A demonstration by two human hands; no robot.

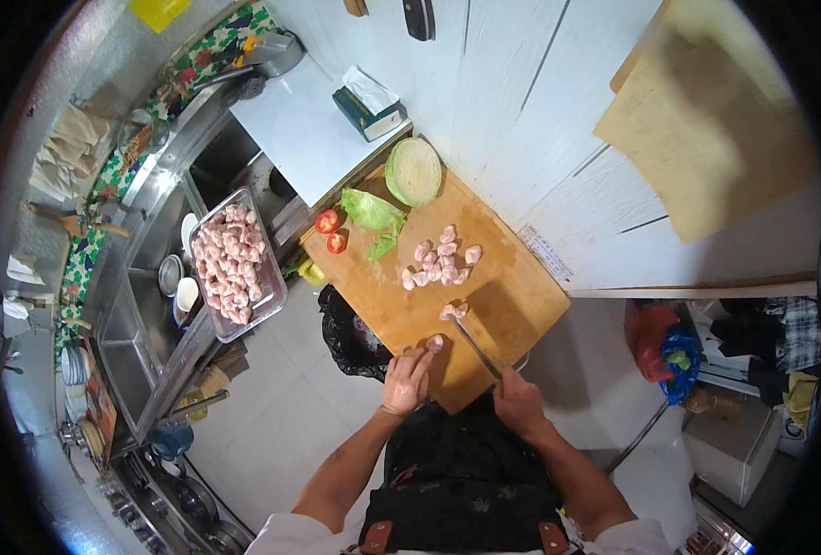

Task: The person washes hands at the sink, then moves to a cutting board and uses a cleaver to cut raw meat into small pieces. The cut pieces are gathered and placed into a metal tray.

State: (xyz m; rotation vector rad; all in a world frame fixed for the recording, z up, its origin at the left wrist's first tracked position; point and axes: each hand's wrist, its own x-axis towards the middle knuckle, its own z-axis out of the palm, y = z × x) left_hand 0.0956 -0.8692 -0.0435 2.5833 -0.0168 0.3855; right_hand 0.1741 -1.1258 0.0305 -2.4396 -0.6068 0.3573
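Note:
A large wooden cutting board [383, 298] lies before me. My left hand [408, 378] rests near its front left edge, fingertips touching a pale pink piece of raw meat [435, 343]. My right hand [518, 399] is closed around the handle of a knife, whose blade [476, 347] points away from me, its tip beside a small group of meat pieces [453, 311]. Farther back lies a loose cluster of similar pieces [445, 263]. Behind it are a halved cabbage [413, 172], loose cabbage leaves [372, 210] and two cut tomato pieces [326, 222].
A clear tray [280, 281] heaped with raw meat pieces stands left, over the edge of a steel sink [133, 319]. A black-lined bin [338, 340] is below the board's left edge. A tissue box [365, 114] sits on the white surface behind; a white panelled wall borders the right.

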